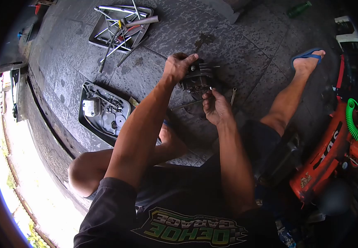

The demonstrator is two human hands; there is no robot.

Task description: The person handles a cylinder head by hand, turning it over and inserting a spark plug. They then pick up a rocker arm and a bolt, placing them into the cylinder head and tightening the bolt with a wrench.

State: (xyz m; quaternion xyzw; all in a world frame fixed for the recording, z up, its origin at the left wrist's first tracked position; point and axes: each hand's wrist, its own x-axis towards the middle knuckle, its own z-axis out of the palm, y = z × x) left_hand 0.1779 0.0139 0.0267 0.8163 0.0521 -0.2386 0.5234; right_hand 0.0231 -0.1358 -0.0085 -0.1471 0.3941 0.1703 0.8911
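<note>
A dark, finned engine cylinder head (201, 76) is in front of me, low over the tiled floor. My left hand (179, 67) is closed around its left upper side, thumb stretched along the top. At its lower edge my right hand (218, 106) is closed in a pinch beside a small, pale, shiny piece at the fingertips. That piece is too small to name. A slim metal wrench (233, 95) lies on the floor just right of my right hand. The underside of the cylinder head is hidden.
A metal tray (91, 40) at the upper left holds several wrenches and a hammer. Nearer, a black tray (82, 111) holds metal engine parts and bolts. An orange-red machine (321, 153) with a green coiled hose (354, 128) stands right. A green bottle (298, 9) lies far off.
</note>
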